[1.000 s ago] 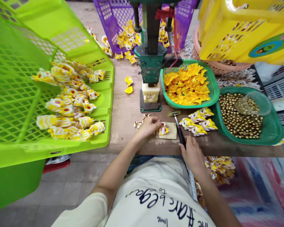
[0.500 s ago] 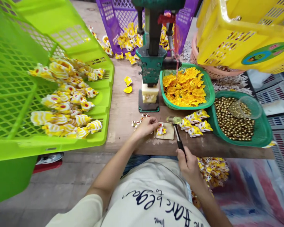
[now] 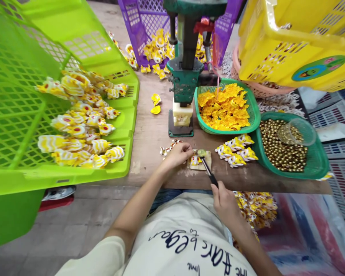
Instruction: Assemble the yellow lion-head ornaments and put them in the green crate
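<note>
My right hand point(image 3: 226, 201) grips the black handle of a small hammer point(image 3: 208, 171). Its clear yellowish head is over the right part of a small wooden board point(image 3: 205, 165), close beside a yellow-and-white plastic toy piece point(image 3: 195, 160). My left hand point(image 3: 180, 154) is closed in a pinch at the top left edge of that piece; what its fingertips hold is too small to make out. Small red-and-white parts point(image 3: 168, 147) lie just behind the left hand. Several finished-looking yellow-and-white toy pieces point(image 3: 236, 150) are grouped to the right of the board.
A green hand press point(image 3: 185, 82) stands behind the board. Right of it are a green basket point(image 3: 199, 124) of yellow parts and another point(image 3: 319, 168) of gold beads. A lime crate point(image 3: 126, 153) of toys is at left; purple point(image 3: 129, 27) and yellow point(image 3: 276, 61) crates are behind.
The hammer has swung left, its head passing from the right of the board to over it beside the toy piece. My right hand shifted slightly left; my left hand stayed put.
</note>
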A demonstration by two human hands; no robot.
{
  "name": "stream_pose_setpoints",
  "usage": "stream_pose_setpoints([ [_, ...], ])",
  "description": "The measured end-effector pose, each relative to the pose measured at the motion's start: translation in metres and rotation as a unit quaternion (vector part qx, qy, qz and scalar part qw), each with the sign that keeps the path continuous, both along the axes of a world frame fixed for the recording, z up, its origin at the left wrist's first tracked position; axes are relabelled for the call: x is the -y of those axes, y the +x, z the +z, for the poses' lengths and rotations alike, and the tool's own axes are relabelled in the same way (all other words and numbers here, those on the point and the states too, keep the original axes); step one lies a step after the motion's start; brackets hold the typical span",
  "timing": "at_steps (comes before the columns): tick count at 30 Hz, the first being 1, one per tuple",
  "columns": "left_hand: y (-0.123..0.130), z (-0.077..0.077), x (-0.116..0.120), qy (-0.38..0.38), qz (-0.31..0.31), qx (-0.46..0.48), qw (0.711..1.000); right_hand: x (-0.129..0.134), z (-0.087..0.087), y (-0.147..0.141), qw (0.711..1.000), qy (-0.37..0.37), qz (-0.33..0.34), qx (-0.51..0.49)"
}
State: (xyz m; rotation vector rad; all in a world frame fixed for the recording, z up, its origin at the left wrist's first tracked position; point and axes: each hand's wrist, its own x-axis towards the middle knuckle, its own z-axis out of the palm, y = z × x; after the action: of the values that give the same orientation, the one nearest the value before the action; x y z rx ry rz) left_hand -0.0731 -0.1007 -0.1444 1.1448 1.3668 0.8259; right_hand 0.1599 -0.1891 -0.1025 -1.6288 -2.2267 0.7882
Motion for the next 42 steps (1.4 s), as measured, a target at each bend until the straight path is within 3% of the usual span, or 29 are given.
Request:
stream_pose_setpoints([
  [8, 0.000, 0.004, -0.001, -0.004, 0.001, 0.003, 1.000, 0.004, 0.001, 0.000, 0.999, 0.016, 0.017, 0.024],
  [15, 0.002, 0.000, -0.001, -0.016, 0.009, 0.010, 1.000, -0.008, -0.006, 0.009, 0.999, -0.022, -0.028, 0.042],
  [20, 0.005, 0.022, 0.004, -0.011, 0.032, 0.041, 0.999, -0.031, -0.026, 0.003, 0.979, -0.001, -0.115, 0.168],
  [24, 0.001, 0.041, 0.007, 0.003, 0.078, 0.075, 0.994, -0.039, -0.039, -0.002, 0.979, 0.048, -0.113, 0.162],
  [27, -0.001, 0.047, 0.010, 0.037, 0.103, 0.109, 0.988, -0.042, -0.025, -0.011, 0.985, 0.098, -0.095, 0.106],
  [29, 0.004, 0.049, 0.013, 0.045, 0.109, 0.138, 0.983, -0.046, -0.007, -0.022, 0.991, 0.106, -0.085, -0.003],
  [32, 0.018, 0.052, 0.018, 0.060, 0.118, 0.160, 0.978, -0.053, 0.011, -0.041, 0.976, 0.033, -0.052, -0.210],
  [34, 0.026, 0.055, 0.022, 0.063, 0.136, 0.158, 0.976, -0.057, 0.015, -0.051, 0.956, -0.018, -0.035, -0.290],
  [38, 0.022, 0.062, 0.026, 0.014, 0.179, 0.190, 0.965, -0.064, 0.016, -0.062, 0.948, -0.075, 0.016, -0.310],
  [42, 0.006, 0.060, 0.029, -0.076, 0.104, 0.225, 0.966, -0.068, 0.020, -0.068, 0.952, -0.083, 0.100, -0.276],
])
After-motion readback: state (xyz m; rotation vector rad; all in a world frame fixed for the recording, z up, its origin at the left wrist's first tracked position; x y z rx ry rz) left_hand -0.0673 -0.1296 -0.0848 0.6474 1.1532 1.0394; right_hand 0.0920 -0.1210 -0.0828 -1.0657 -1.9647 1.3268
